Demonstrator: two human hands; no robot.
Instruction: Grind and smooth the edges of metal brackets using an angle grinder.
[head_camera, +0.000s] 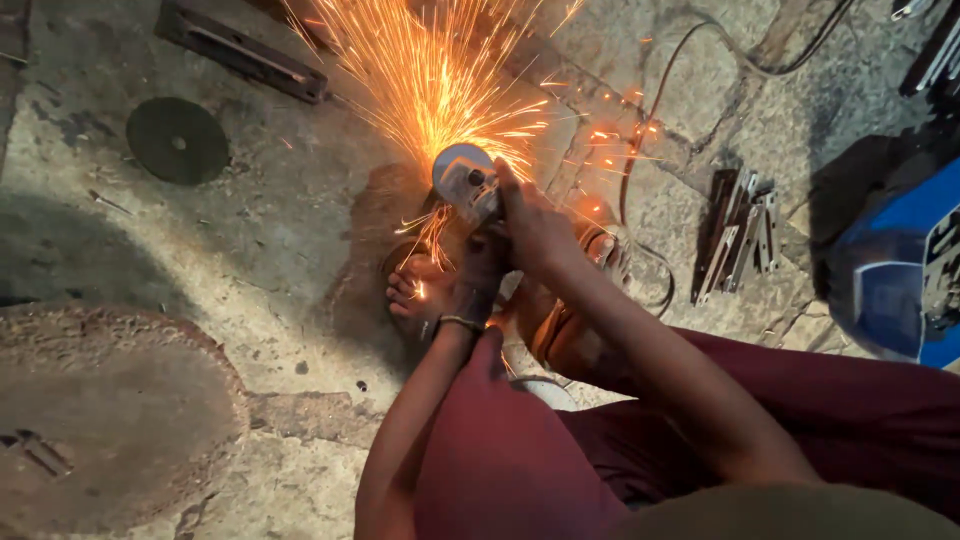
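Right hand (530, 225) closed around the body of an angle grinder (468, 182), disc end pointing away from the person. Left hand (470, 285) sits lower, just under the grinder and beside a bare foot (420, 290); wrist has a thin band (460, 322). It's in shadow and partly hidden, so I cannot tell whether it's open or gripping anything. The piece being cut is hidden under hands and tool.

Grinder is low over the concrete floor (280, 230), centre of view. Thick fan of orange sparks (440, 80) shooting up and away from the disc, a few stray ones landing near the toes.

Person is squatting, dark red trousers (500, 450) filling the bottom of the frame.

Around: black cable (650, 110) looping across the floor right of the grinder. Stack of short metal strips (738, 235) further right. Blue container (895, 270) at the right edge. Loose dark cutting disc (178, 140) lying flat, upper left. Long metal bar (240, 50) beyond it. Large round rusty plate (100, 410) lower left.
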